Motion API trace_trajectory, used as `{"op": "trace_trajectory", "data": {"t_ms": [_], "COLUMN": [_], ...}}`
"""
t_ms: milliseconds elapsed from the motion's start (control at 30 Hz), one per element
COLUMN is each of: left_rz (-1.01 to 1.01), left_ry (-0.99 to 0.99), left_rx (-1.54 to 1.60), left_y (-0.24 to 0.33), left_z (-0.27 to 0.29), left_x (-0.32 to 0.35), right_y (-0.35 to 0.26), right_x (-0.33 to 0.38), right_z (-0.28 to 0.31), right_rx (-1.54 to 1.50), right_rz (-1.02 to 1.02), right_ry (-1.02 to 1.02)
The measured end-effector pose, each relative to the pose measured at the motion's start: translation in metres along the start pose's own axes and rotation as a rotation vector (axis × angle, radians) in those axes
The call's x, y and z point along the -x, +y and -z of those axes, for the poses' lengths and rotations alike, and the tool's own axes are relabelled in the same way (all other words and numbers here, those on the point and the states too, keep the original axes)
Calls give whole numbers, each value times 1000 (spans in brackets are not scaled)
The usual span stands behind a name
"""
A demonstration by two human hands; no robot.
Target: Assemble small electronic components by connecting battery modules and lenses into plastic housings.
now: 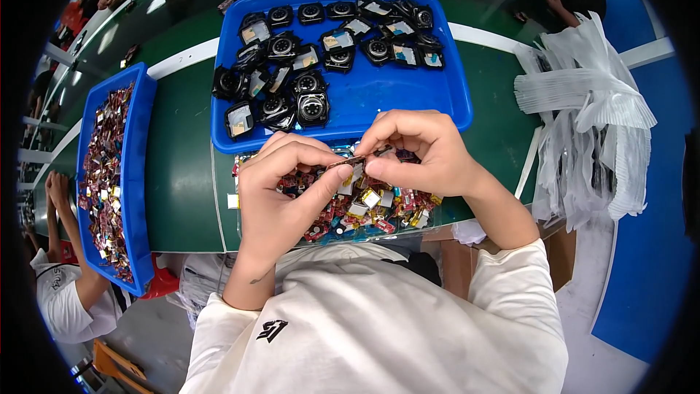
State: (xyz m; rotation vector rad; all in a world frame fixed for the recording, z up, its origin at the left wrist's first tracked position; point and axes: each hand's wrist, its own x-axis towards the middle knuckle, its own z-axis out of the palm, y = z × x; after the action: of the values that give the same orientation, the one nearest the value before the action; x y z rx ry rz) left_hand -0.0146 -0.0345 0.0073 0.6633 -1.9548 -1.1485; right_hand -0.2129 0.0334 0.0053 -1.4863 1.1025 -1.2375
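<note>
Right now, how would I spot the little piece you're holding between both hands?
Start at the big blue tray of black watch cases. Just below its near edge lies a heap of small red and gold parts. The thin brown strip is above that heap, pinched between left hand and right hand.

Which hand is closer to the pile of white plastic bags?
Right. The right hand is nearer the white plastic bags at the table's right; the left hand is farther away.

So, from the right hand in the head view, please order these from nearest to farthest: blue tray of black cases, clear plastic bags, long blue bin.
From the right hand:
1. Blue tray of black cases, just beyond it.
2. Clear plastic bags, to the right.
3. Long blue bin, far left.
</note>
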Motion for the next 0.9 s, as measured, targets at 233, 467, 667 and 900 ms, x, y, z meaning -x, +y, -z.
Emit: {"op": "trace_trajectory", "data": {"t_ms": [233, 467, 667, 900], "left_rz": [227, 214, 239, 193], "left_ry": [73, -103, 56, 9], "left_rx": [290, -30, 184, 123], "left_y": [-1, -2, -3, -1], "left_z": [-2, -4, -6, -6], "left_x": [7, 3, 6, 5], "right_y": [-6, 8, 3, 2], "right_x": [-2, -5, -2, 2], "right_z": [2, -1, -2, 0], "right_rx": [66, 422, 157, -202], "right_rz": [-140, 248, 83, -59], "right_ry": [-6, 88, 120, -3]}}
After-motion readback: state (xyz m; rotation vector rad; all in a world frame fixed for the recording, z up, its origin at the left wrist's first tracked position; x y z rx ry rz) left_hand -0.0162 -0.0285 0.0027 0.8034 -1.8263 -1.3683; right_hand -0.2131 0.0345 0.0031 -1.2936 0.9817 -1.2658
